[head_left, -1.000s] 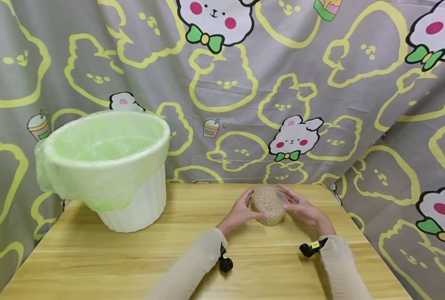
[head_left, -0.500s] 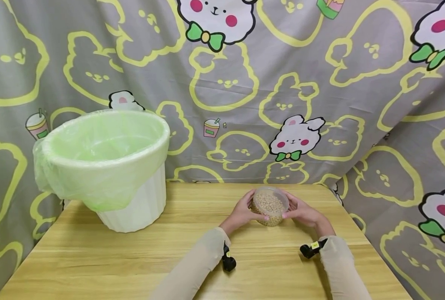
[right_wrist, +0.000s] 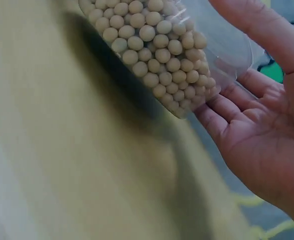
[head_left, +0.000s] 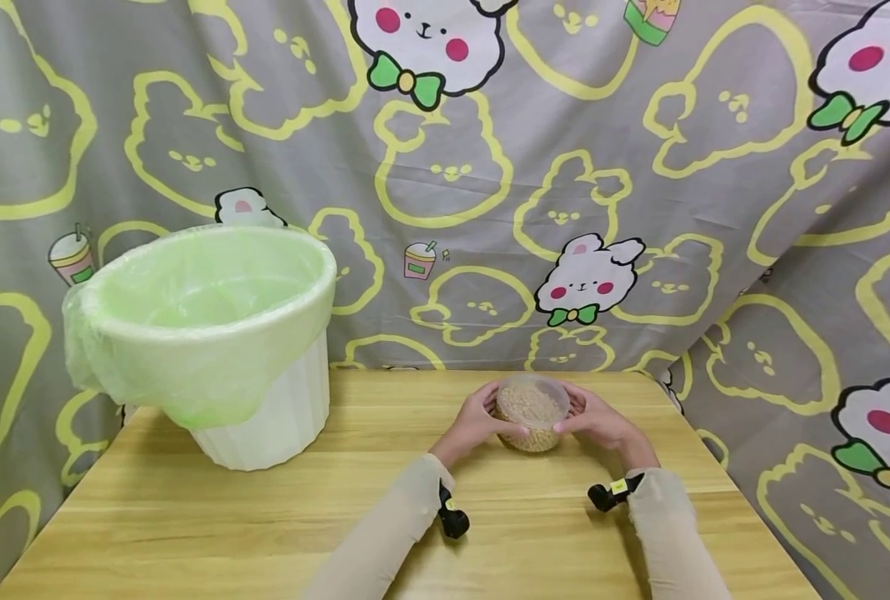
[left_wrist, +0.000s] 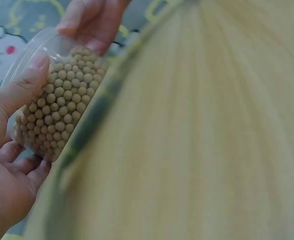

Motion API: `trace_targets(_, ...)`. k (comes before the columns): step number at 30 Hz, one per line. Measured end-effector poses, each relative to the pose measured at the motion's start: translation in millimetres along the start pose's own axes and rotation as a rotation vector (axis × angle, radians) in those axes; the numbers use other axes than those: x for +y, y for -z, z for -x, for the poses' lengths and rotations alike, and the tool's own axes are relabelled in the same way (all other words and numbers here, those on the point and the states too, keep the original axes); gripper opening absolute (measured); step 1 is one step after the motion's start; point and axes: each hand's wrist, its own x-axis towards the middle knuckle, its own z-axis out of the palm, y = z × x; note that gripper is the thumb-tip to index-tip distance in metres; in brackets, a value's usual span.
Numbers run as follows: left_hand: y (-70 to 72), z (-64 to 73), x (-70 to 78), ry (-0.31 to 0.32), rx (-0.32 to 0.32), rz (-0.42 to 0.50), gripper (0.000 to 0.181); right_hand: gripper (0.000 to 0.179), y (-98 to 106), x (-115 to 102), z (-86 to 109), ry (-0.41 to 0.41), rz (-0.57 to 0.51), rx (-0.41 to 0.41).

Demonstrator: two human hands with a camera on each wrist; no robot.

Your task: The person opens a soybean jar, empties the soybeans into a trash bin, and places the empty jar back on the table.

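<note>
- Holding a clear, round plastic tub (head_left: 532,421) between two hands, we have it near the far edge of the table, right of centre, its round top facing up.
- Through its wall we see small, round, tan balls (left_wrist: 61,105) heaped together.
- Our left hand (head_left: 475,423) grips one side, thumb on the near wall and fingers bent round behind.
- Our right hand (head_left: 602,423) holds the opposite side, thumb near the front, fingers against the wall.
- A dark shadow lies beside the base; we cannot tell whether it touches the wood.
- Around it we see a yellowish, wood-grained table (head_left: 265,533).
- Well apart, to the left, stands a white, ribbed bin (head_left: 291,417) with a translucent green plastic liner (head_left: 182,362) folded over its rim.
- Behind everything hangs a grey curtain (head_left: 445,242) with yellow outlines and white rabbits.
</note>
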Motion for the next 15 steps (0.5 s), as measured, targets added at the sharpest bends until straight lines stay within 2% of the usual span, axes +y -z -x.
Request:
trace_targets(4, 17.8, 4.2, 20.2, 0.017, 0.048, -0.03, 0.086, 0.097, -11.0, -21.9, -13.7, 0.006, 0.035, 0.042)
trace_targets(7, 35.6, 8.7, 39.2, 0.006, 0.076, -0.064, 0.09, 0.095, -21.8, -42.0, -27.6, 0.046, 0.049, 0.053)
trace_targets(15, 83.3, 20.3, 90.1, -0.101, 0.113, -0.017, 0.083, 0.086, -61.6, -98.6, -68.9, 0.148, 0.035, 0.059)
